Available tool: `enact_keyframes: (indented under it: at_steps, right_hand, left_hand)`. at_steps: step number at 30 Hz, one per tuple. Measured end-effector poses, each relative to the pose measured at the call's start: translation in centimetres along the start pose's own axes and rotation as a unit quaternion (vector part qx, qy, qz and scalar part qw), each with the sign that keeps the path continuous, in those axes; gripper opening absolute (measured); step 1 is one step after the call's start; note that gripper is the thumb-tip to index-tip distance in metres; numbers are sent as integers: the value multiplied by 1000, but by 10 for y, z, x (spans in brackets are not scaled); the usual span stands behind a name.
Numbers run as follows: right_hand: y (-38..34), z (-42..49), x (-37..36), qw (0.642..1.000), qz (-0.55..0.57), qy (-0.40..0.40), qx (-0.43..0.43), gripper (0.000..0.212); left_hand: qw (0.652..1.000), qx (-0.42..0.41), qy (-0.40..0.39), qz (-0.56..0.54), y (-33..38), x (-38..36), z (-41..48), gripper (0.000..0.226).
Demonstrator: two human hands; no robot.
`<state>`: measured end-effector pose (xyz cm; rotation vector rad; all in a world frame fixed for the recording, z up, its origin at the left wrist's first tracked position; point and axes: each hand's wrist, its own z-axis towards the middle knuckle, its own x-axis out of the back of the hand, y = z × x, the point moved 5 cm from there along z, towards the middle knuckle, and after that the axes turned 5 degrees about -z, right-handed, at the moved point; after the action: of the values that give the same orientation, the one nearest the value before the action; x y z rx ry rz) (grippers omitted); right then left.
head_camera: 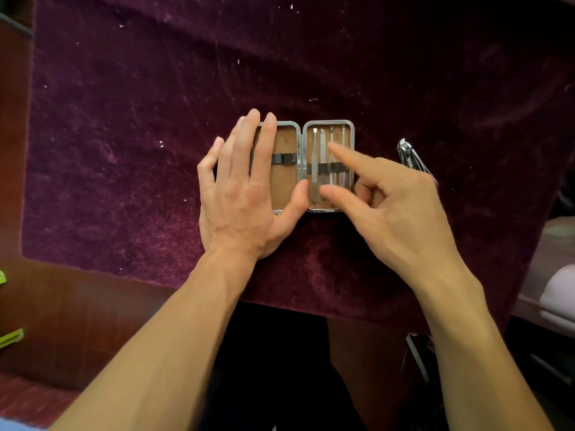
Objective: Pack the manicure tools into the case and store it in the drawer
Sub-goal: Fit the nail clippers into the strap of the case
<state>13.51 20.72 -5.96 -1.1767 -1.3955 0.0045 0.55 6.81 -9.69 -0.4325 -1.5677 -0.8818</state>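
Note:
A small manicure case (287,141) with a metal rim and tan lining lies open flat on the purple velvet cloth. Its right half holds several slim metal tools (315,160) under a black elastic strap. The left half shows only its own strap. My left hand (245,194) lies flat on the left half, thumb near the hinge. My right hand (392,200) hovers over the right half, index finger and thumb extended above the tools, holding nothing that I can see. A metal nail clipper (410,157) lies on the cloth to the right of the case.
The purple velvet cloth (140,135) covers a reddish-brown wooden table (71,309). Green objects (9,337) poke in at the left edge. A pale pink item (560,293) sits at the right edge. Dark space lies below the table's front edge.

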Motion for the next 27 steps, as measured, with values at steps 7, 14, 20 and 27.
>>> enact_keyframes:
  at_steps: [7, 14, 20, 27]
  right_hand:
    - [48, -39, 32, 962, 20, 188, -195, 44]
    - [56, -41, 22, 950, 43, 210, -227, 22]
    - [67, -37, 21, 942, 95, 213, -241, 11]
    - [49, -56, 19, 951, 64, 232, -195, 8]
  left_hand:
    - [1000, 2, -3, -5, 1, 2, 0, 82]
    - [1000, 6, -17, -11, 1, 3, 0, 83]
    - [1000, 4, -17, -17, 1, 3, 0, 83]
    - [1000, -5, -10, -23, 0, 3, -1, 81]
